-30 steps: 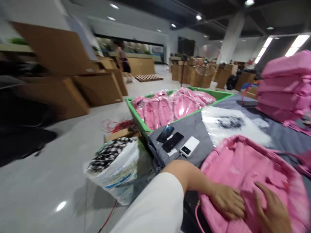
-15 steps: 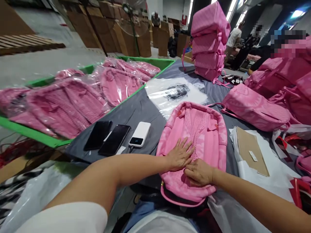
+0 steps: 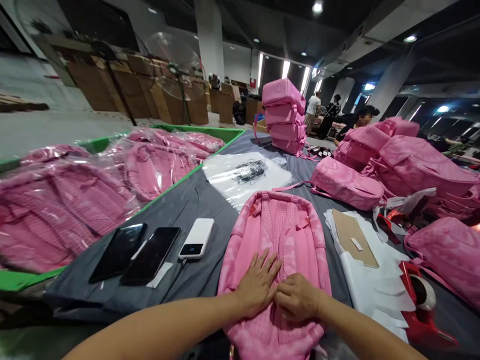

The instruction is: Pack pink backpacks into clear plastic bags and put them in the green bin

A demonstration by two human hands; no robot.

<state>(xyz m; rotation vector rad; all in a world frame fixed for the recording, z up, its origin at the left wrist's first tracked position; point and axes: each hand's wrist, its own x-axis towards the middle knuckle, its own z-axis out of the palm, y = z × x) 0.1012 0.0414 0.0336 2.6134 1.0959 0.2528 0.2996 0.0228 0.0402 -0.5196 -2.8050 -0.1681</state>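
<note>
A pink backpack (image 3: pixel 315 240) lies on the grey-covered table with its back panel and shoulder straps facing up, its base towards me. My left hand (image 3: pixel 258 282) rests flat on the strap side, fingers spread and open. Touching it on the right, my right hand (image 3: pixel 298 297) is closed, with curled fingertips pressed at the middle of the panel between the straps. What those fingertips pinch is hidden beneath them. The backpack's lower end runs out of view at the bottom edge.
Left are two black phones (image 3: pixel 150 256), a white power bank (image 3: pixel 197 239) and a green-edged bin (image 3: pixel 45 277) of bagged backpacks. Clear plastic bags (image 3: pixel 221 172) lie beyond. Right are cardboard on white paper (image 3: pixel 354 237), a red tape dispenser (image 3: pixel 412 320) and pink backpacks (image 3: pixel 423 162). People work behind.
My view has tilted up, showing more ceiling and background, so the table things sit lower in the picture. Both hands stay at the backpack's middle, left flat and right closed.
</note>
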